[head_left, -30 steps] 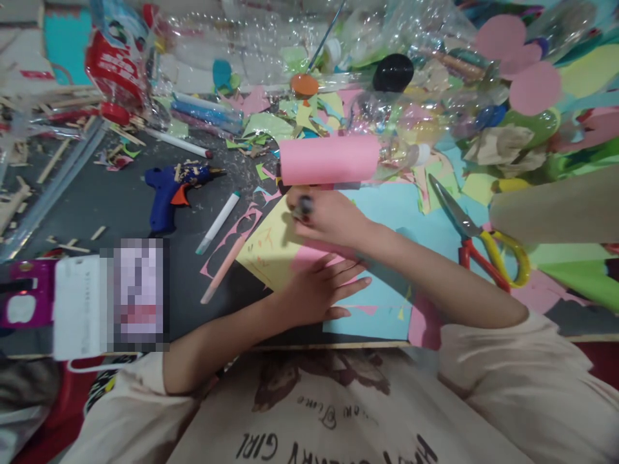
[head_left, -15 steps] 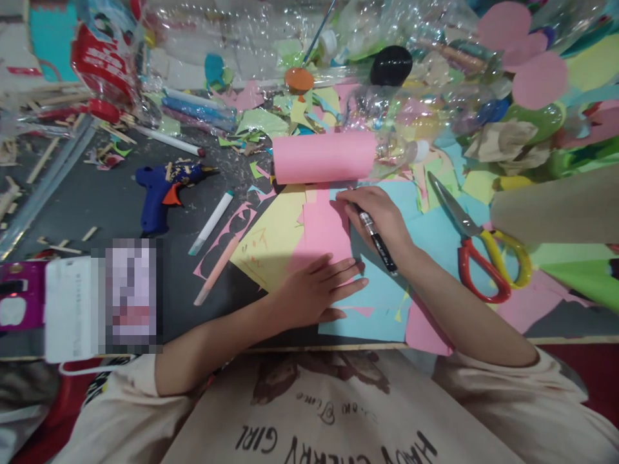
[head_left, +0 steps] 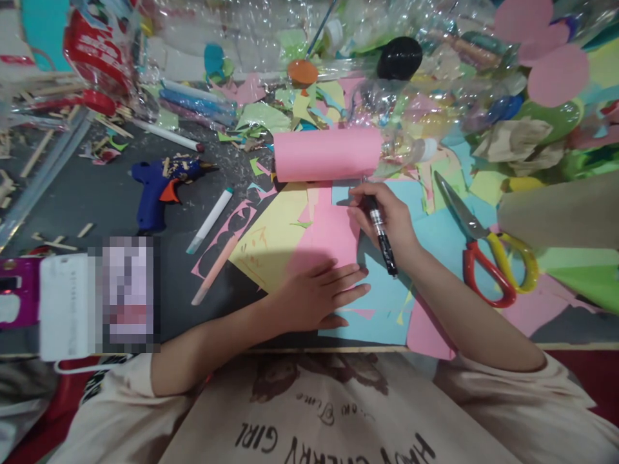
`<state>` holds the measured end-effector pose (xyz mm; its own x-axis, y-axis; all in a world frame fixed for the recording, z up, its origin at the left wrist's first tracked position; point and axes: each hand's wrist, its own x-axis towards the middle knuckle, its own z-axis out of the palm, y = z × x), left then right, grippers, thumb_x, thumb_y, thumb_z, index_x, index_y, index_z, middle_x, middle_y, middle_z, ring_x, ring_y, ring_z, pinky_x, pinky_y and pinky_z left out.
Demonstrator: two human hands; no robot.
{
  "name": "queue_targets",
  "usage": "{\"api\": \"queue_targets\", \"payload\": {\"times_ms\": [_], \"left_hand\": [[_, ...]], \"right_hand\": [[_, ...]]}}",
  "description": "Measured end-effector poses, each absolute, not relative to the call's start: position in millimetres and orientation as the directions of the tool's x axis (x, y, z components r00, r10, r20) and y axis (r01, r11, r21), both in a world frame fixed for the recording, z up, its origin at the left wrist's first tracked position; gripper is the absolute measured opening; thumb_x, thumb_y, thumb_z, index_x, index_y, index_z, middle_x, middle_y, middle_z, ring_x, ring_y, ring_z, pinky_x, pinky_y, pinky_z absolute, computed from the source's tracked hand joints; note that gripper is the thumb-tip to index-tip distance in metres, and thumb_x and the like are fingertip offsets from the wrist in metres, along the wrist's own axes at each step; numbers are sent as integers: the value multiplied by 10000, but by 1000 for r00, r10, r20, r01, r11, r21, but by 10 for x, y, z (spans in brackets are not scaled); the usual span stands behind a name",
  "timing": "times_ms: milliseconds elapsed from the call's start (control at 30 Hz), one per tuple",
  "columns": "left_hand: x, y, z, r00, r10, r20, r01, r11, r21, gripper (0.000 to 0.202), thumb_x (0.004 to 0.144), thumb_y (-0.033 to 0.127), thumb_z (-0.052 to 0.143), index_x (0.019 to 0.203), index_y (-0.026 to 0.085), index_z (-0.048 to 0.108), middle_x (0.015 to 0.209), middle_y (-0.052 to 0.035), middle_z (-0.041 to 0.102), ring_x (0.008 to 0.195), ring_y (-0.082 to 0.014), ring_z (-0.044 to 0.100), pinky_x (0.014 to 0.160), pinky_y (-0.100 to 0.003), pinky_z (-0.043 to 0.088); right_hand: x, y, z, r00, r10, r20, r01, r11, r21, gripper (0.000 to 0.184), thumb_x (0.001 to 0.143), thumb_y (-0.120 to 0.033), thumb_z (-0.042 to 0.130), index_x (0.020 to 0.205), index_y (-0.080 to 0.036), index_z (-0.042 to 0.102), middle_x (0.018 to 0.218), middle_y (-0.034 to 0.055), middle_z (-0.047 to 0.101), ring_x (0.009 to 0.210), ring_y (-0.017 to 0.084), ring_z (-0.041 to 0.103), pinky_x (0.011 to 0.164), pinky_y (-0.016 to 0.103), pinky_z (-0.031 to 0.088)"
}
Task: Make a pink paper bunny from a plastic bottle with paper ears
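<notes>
My left hand [head_left: 319, 293] lies flat with its fingers spread over a piece of pink paper [head_left: 336, 238] and a light blue sheet [head_left: 374, 322]. Held between the closed fingers of my right hand [head_left: 391, 219] is a black pen [head_left: 384, 245], its upper end slanting back toward me. The right fingertips are near the upper right edge of the pink paper; the pen's tip is hard to make out. Just beyond lies a clear bottle [head_left: 406, 148] on its side, wrapped in a pink paper sleeve [head_left: 329, 154]. Yellow paper [head_left: 261, 245] sticks out left of the pink piece.
Scissors [head_left: 488, 248] with red and yellow handles lie on the right. Left are a blue glue gun [head_left: 155, 193], a white marker [head_left: 210, 221] and a peach marker [head_left: 217, 270]. Paper scraps and plastic bottles crowd the back. A phone-like object [head_left: 128, 293] sits at the front left.
My right hand has shifted slightly right with the pen, which now stands a little steeper. The left hand stays flat on the paper. The whole view has shifted slightly.
</notes>
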<state>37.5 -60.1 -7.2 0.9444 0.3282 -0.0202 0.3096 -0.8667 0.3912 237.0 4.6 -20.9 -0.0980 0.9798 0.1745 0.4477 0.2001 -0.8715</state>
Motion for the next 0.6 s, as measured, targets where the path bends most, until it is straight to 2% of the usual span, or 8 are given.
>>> {"api": "queue_targets", "payload": {"times_ms": [233, 400, 500, 600], "left_hand": [[368, -631, -120, 942, 336, -3, 312, -869, 383, 603, 1002, 489, 420, 1501, 153, 380, 1577, -93, 414, 1481, -206, 353, 1208, -395, 276], [371, -651, -122, 937, 348, 18, 313, -864, 393, 598, 1005, 484, 416, 1498, 148, 378, 1561, -95, 441, 1480, -202, 353, 1209, -387, 279], [373, -618, -74, 938, 346, 27, 307, -864, 399, 532, 1009, 408, 439, 1472, 148, 411, 1523, -101, 493, 1448, -210, 407, 1188, -388, 327], [357, -542, -32, 923, 370, 103, 304, -869, 390, 392, 1007, 247, 427, 1374, 137, 508, 1432, -111, 583, 1374, -205, 499, 1158, -378, 382]], "right_hand": [[2365, 28, -192, -129, 953, 274, 497, 301, -814, 124, 904, -277, 544, 1011, -269, 605, 847, 12, 641, 809, 185, 624, 771, 360, 531], [2353, 0, -157, -150, 949, 278, 574, 313, -757, 130, 919, -251, 522, 1001, -271, 621, 856, 23, 629, 814, 193, 604, 765, 361, 503], [2368, -16, -135, -214, 945, 249, 620, 328, -712, 170, 927, -242, 503, 1030, -266, 636, 858, 32, 605, 800, 194, 588, 734, 346, 485], [2389, -22, -130, -293, 925, 241, 624, 376, -685, 205, 917, -217, 506, 1076, -253, 630, 878, 40, 589, 778, 187, 575, 686, 320, 472]]}}
